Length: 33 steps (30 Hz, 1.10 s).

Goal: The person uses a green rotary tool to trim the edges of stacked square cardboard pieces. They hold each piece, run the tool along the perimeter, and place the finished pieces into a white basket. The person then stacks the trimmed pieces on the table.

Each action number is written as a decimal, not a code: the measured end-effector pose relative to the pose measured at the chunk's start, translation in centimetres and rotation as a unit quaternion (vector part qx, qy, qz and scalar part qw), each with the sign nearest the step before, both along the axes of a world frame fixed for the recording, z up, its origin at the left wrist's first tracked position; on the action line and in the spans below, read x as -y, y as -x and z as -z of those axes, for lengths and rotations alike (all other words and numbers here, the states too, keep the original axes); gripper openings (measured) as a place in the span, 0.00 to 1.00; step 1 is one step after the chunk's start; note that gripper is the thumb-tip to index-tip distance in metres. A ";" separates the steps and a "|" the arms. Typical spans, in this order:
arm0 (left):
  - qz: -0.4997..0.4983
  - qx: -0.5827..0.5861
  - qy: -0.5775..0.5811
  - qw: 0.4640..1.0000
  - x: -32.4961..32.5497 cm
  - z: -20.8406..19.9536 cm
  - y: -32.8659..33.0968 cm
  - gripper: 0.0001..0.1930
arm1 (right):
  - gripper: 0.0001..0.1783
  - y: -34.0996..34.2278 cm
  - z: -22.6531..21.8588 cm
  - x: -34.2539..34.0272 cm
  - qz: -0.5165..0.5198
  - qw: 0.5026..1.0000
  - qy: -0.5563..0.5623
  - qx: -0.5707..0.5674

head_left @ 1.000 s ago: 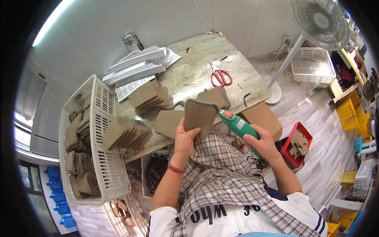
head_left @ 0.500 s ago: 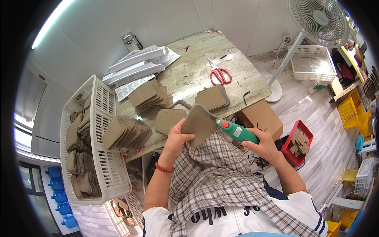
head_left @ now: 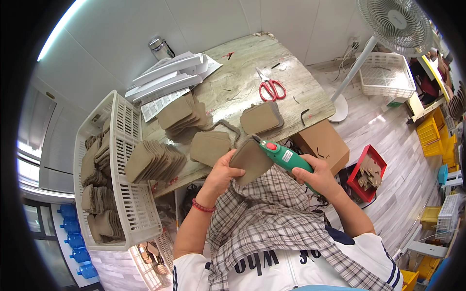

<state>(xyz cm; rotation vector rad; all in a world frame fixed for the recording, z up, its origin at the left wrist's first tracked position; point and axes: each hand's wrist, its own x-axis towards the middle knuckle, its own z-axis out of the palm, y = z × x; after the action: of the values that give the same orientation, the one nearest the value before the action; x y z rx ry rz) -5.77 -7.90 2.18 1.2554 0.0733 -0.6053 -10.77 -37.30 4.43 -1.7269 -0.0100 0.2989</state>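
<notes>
My left hand (head_left: 221, 177) is closed on the near left edge of a flat brown rounded panel (head_left: 254, 162), thumb on top, above my lap. My right hand (head_left: 318, 173) wraps round a green handheld electric trimmer (head_left: 286, 156) with a red button. The trimmer's tip meets the panel's far edge, and its blade is too small to make out. A narrow brown strip (head_left: 227, 124) curls from beside the panel's far edge onto the table. On the table lie a single-looking brown panel (head_left: 210, 147), a short stack of panels (head_left: 261, 119) and larger stacks (head_left: 180, 115).
Red-handled scissors (head_left: 272, 89) and papers (head_left: 170, 77) lie on the worn table (head_left: 233, 63). A white plastic crate (head_left: 141, 203) of brown pieces stands at the left. To the right are a cardboard box (head_left: 323, 145), a red tray of scraps (head_left: 365, 174) and a standing fan (head_left: 376, 43).
The trimmer's tip has moved up and left along the panel's far edge. My left hand and the panel have shifted slightly right, and the brown strip now bends differently.
</notes>
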 end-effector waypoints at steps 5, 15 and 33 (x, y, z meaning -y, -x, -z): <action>0.066 0.011 -0.057 0.996 -1.2 -1.2 -0.3 0.27 | 0.19 -0.4 -0.8 0.6 -0.038 0.997 -0.043 -0.043; -0.047 0.073 -0.079 0.993 -3.1 -2.0 -1.7 0.11 | 0.20 0.0 -1.3 2.1 -0.067 0.994 -0.021 -0.088; -0.020 0.054 -0.084 0.995 -1.3 -3.3 -2.2 0.08 | 0.24 0.0 -1.1 1.7 -0.101 0.993 0.054 -0.008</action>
<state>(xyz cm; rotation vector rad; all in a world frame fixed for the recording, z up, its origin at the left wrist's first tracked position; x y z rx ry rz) -3.54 -6.63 5.46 1.4438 0.0597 -0.5045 -10.75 -39.03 5.49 -1.8332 -0.1617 0.4694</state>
